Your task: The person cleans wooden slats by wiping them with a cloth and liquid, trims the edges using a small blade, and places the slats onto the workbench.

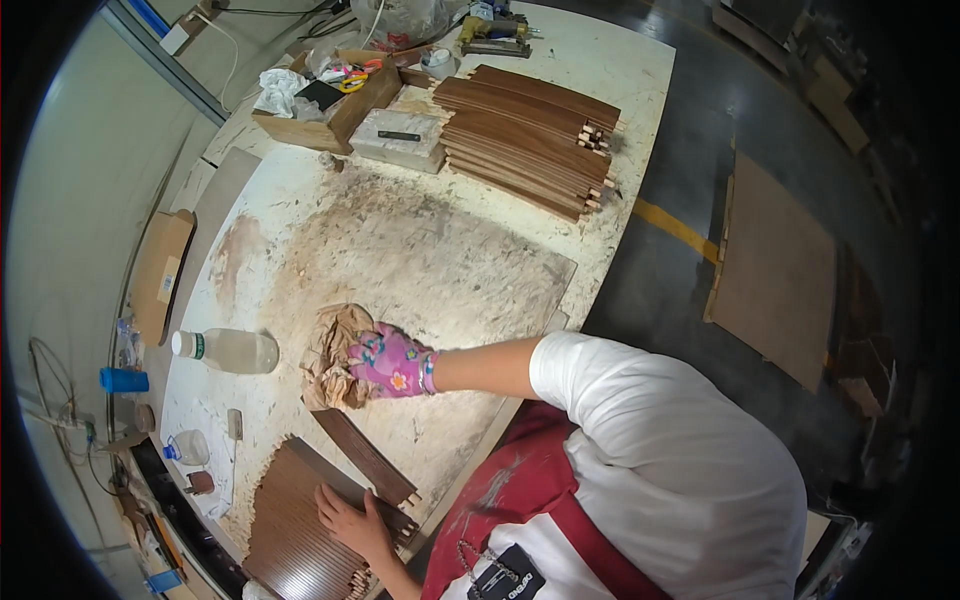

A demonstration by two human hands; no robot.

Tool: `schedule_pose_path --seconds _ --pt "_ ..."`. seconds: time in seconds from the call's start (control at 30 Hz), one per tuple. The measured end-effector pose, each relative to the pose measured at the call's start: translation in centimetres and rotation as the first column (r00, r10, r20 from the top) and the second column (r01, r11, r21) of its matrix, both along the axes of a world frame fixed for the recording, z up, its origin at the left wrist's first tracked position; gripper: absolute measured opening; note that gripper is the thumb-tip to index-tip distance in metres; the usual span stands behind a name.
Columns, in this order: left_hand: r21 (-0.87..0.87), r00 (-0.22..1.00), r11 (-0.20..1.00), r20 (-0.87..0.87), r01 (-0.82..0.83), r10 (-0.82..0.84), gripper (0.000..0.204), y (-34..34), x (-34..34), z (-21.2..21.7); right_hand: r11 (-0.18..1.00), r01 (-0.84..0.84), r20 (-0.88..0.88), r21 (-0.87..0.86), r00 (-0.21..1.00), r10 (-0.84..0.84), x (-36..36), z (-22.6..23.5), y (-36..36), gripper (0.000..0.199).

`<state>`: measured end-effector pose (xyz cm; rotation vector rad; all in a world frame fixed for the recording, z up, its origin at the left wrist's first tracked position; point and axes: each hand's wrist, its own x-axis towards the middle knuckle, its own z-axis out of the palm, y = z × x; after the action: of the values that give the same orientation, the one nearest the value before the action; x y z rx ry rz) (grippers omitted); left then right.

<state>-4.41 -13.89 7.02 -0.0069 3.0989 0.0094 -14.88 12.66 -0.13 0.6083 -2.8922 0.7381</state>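
My right hand (392, 361), in a pink-purple flowered glove, is closed on a crumpled tan cloth (338, 350) that lies on the worktable. My bare left hand (352, 522) rests with its fingers spread on a row of dark brown wooden slats (300, 505) at the lower left. Between the two hands a single curved brown slat (365, 455) lies apart, its far end close to the cloth and its near end beside the row. Small pale dowel pegs stick out of the slats' near ends.
Far off on the worktable (480, 235) lies a stack of brown slats (530, 130) with pegs. Beside it are a whitish block (398, 138), a wooden box (345, 115) of odds and ends and a nail gun (495, 32). A clear bottle (235, 351) lies left of the cloth.
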Motion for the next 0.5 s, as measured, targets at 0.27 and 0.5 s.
schedule_pose_path --seconds 0.27,0.5 --pt "0.242 0.997 0.970 -0.074 0.001 0.018 0.046 -3.6 -2.0 0.1 0.978 -0.038 0.414 0.204 0.909 -0.051 1.2 6.2 1.0 0.041" --pt "0.781 0.993 0.614 0.115 -0.116 0.042 0.033 -2.0 -2.6 1.1 0.992 0.031 -0.199 0.121 0.980 -0.007 1.6 1.4 2.3 0.055"
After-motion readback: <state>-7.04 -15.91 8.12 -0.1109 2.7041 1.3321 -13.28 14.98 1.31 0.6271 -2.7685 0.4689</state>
